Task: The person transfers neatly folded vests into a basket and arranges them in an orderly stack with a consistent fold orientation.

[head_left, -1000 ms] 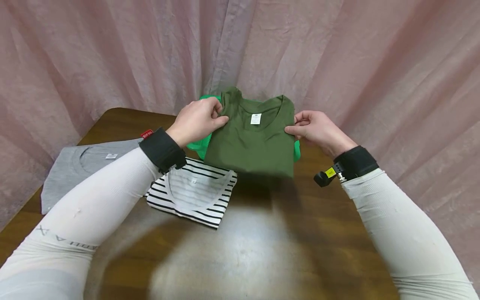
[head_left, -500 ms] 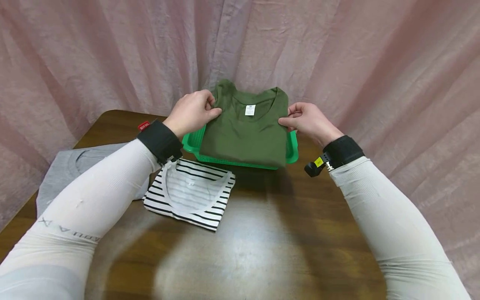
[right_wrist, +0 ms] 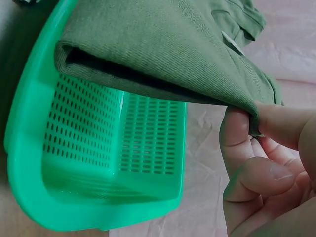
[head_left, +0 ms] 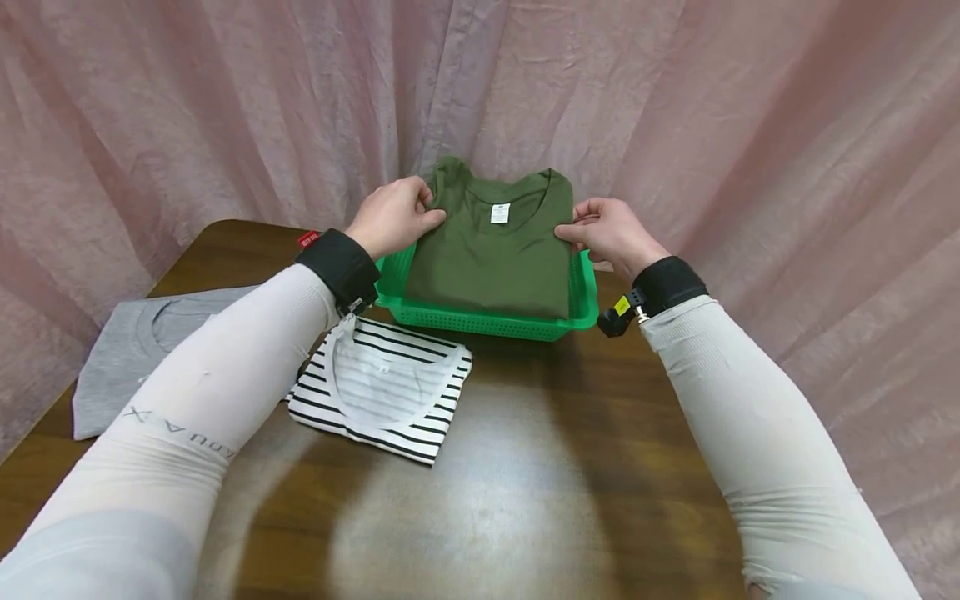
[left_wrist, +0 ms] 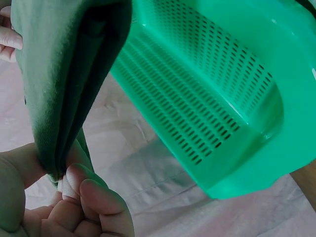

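A folded olive-green T-shirt (head_left: 491, 267), white label at its neckline, is held up over the green plastic basket (head_left: 480, 322). My left hand (head_left: 393, 217) pinches the shirt's left edge between thumb and fingers. On the opposite edge, my right hand (head_left: 615, 236) pinches the cloth the same way. In the left wrist view the folded layers of the T-shirt (left_wrist: 69, 74) hang beside the slotted basket (left_wrist: 197, 98). The right wrist view shows the lower fold of the T-shirt (right_wrist: 148, 54) over the basket's open top, with basket walls (right_wrist: 84, 123) visible beneath.
A folded black-and-white striped shirt (head_left: 442, 417) lies on the wooden table (head_left: 637, 500) in front of the basket. Farther left is a grey shirt (head_left: 112, 358), partly hidden by my left arm. A small red tag (head_left: 309, 239) shows by my left wrist. Pink curtains (head_left: 675, 100) hang behind.
Both hands have moved the olive-green T-shirt away from me and slightly left, over the basket. More of the basket's front now shows below the shirt. The grip on both edges is unchanged.
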`<action>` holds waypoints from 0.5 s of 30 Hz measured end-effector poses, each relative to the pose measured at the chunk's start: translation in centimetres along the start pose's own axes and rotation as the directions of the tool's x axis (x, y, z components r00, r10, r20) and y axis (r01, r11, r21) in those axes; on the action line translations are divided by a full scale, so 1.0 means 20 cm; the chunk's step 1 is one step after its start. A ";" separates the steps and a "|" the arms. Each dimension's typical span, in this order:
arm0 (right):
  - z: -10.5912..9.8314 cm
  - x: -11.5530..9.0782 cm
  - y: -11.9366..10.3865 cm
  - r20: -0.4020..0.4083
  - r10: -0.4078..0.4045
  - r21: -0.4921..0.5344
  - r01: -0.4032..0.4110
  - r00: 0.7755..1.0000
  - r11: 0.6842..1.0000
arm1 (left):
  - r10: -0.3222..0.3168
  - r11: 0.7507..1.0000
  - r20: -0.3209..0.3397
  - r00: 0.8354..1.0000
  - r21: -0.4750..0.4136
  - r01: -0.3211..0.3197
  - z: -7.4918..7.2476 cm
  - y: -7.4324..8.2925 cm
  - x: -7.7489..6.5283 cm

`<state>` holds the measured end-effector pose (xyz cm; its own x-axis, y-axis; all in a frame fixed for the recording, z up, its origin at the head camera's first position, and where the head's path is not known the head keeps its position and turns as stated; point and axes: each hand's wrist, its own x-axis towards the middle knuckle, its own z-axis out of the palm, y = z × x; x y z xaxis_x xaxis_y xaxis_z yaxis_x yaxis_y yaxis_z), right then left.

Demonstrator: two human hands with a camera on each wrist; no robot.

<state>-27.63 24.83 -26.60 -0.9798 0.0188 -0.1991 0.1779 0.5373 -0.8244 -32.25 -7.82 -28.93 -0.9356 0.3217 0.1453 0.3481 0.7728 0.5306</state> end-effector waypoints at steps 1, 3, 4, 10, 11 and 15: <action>0.00 0.01 0.00 -0.004 -0.002 0.000 0.002 1.000 1.000 | -0.003 1.000 0.004 1.000 0.001 0.003 0.01 0.00 0.01; 0.00 0.02 0.02 -0.013 -0.005 0.001 0.005 1.000 1.000 | -0.010 1.000 0.019 1.000 0.000 0.010 0.02 0.00 0.02; 0.01 0.03 0.02 -0.019 -0.008 -0.002 0.008 1.000 1.000 | -0.014 1.000 0.028 0.999 0.000 0.014 0.03 0.00 0.03; 0.06 0.08 0.07 -0.039 -0.035 -0.040 0.034 0.999 0.999 | -0.040 0.999 0.059 0.997 0.006 0.040 0.08 -0.03 0.04; 0.07 0.08 0.07 -0.042 -0.037 -0.047 0.035 0.998 0.998 | -0.044 0.999 0.058 0.997 0.008 0.043 0.09 -0.03 0.04; 0.10 0.10 0.09 -0.056 -0.050 -0.078 0.045 0.997 0.996 | -0.052 0.999 0.053 0.997 -0.002 0.052 0.12 -0.06 0.04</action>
<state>-29.15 24.22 -29.58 -0.9910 0.0397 -0.1278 0.1259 0.6016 -0.7888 -33.28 -7.07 -31.43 -0.9480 0.3097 0.0732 0.2988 0.7874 0.5392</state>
